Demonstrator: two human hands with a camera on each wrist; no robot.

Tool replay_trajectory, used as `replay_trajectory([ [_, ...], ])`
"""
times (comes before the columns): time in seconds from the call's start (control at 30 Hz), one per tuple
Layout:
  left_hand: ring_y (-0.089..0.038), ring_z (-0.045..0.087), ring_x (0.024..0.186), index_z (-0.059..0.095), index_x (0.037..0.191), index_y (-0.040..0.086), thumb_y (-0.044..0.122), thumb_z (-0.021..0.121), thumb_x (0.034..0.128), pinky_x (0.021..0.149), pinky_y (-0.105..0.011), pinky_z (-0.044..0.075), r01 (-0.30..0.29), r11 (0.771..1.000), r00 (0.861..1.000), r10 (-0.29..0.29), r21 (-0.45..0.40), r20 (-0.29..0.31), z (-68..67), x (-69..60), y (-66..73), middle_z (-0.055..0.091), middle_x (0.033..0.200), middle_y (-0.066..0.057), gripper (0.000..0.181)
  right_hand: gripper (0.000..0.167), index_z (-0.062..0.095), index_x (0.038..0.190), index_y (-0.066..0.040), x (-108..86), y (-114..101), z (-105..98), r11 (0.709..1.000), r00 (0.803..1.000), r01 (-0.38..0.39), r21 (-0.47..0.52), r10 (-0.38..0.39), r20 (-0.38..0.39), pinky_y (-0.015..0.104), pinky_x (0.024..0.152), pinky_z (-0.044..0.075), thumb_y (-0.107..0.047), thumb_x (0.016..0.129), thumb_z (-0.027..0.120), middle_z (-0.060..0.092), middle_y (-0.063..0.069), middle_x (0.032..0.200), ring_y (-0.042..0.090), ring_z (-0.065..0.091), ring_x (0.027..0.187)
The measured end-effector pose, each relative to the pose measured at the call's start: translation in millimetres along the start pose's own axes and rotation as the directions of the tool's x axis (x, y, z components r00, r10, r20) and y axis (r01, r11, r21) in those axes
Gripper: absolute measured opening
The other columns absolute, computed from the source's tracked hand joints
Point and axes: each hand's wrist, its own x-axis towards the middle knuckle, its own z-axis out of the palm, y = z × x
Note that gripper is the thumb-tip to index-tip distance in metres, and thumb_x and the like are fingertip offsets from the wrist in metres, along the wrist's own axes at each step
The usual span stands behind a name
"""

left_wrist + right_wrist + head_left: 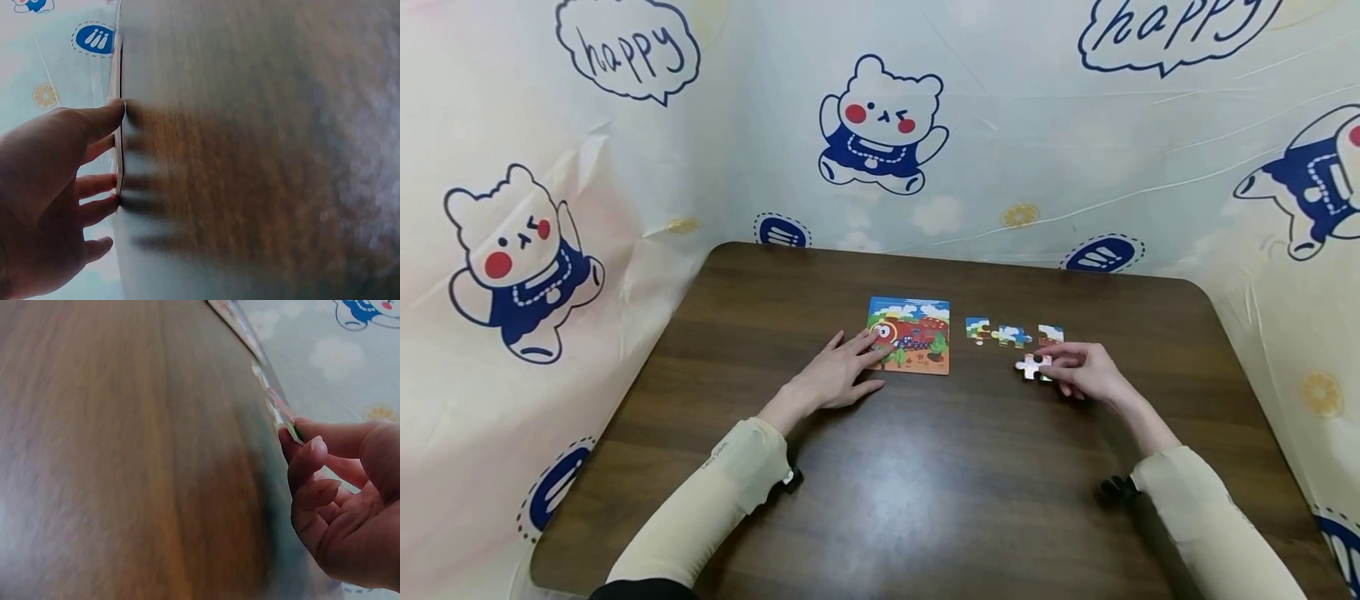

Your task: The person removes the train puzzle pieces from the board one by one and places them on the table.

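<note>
A square picture card, printed with a red vehicle under a blue sky, lies flat near the table's middle. My left hand rests on its left edge, fingers spread and fairly straight; the left wrist view shows that hand from low down. To the right of the card, my right hand pinches a jigsaw piece between thumb and fingers. In the right wrist view the held piece appears almost edge-on. Just beyond it lie three more jigsaw pieces: one at left, one in the middle, one at right.
The brown wooden table has rounded corners. A pale curtain with printed bears hangs right behind its back edge and along both sides.
</note>
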Motion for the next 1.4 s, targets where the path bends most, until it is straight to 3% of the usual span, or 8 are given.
replay_trajectory([
  [0.63, -0.033, 0.027, 0.171, 0.038, 0.173, 0.029, 0.05, 0.064, 0.1101, 0.138, -0.068, 0.016, -0.007, 1.0, 1.0, 0.007, -0.027, -0.007, 6.2, -7.7, 2.5, 0.031, 0.182, -0.012, 0.071, 0.041, 0.066, 0.141, 0.01, -20.6, 39, -14, 0.999, 0.996, 0.041, -0.035, -0.043, -0.072, 0.03, 0.042, 0.046, -0.013, 0.108, 0.072, 0.067, -0.006, 0.069, 0.01, 0.054, 0.049],
  [0.93, -0.034, 0.026, 0.171, 0.038, 0.173, 0.028, 0.05, 0.063, 0.1104, 0.138, -0.069, 0.015, -0.003, 0.999, 1.0, 0.003, -0.044, 0.009, 6.7, -7.0, 2.6, 0.029, 0.183, -0.013, 0.071, 0.043, 0.065, 0.144, 0.009, -19.6, 46, -13, 0.998, 0.996, 0.056, 0.017, -0.055, -0.065, 0.03, 0.04, 0.046, -0.015, 0.108, 0.072, 0.068, -0.005, 0.07, 0.011, 0.055, 0.048],
  [1.17, -0.036, 0.025, 0.172, 0.038, 0.173, 0.028, 0.052, 0.062, 0.1107, 0.137, -0.071, 0.013, -0.04, 0.997, 0.999, 0.039, -0.071, -0.02, 11.6, -2.9, -4.8, 0.029, 0.182, -0.017, 0.071, 0.047, 0.063, 0.145, 0.009, -15.2, 51, -15, 0.994, 0.99, 0.08, 0.077, -0.07, -0.12, 0.03, 0.041, 0.048, -0.016, 0.107, 0.074, 0.071, -0.011, 0.078, 0.011, 0.058, 0.049],
  [1.4, -0.034, 0.024, 0.172, 0.037, 0.173, 0.027, 0.05, 0.063, 0.1104, 0.138, -0.068, 0.014, 0.0, 0.999, 1.0, 0.0, -0.039, 0.013, 0.3, -0.6, -1.1, 0.027, 0.183, -0.013, 0.072, 0.046, 0.065, 0.143, 0.007, -8.9, 50, -16, 0.993, 0.989, 0.09, 0.077, -0.08, -0.126, 0.028, 0.043, 0.049, -0.018, 0.106, 0.075, 0.069, -0.012, 0.085, 0.011, 0.059, 0.052],
])
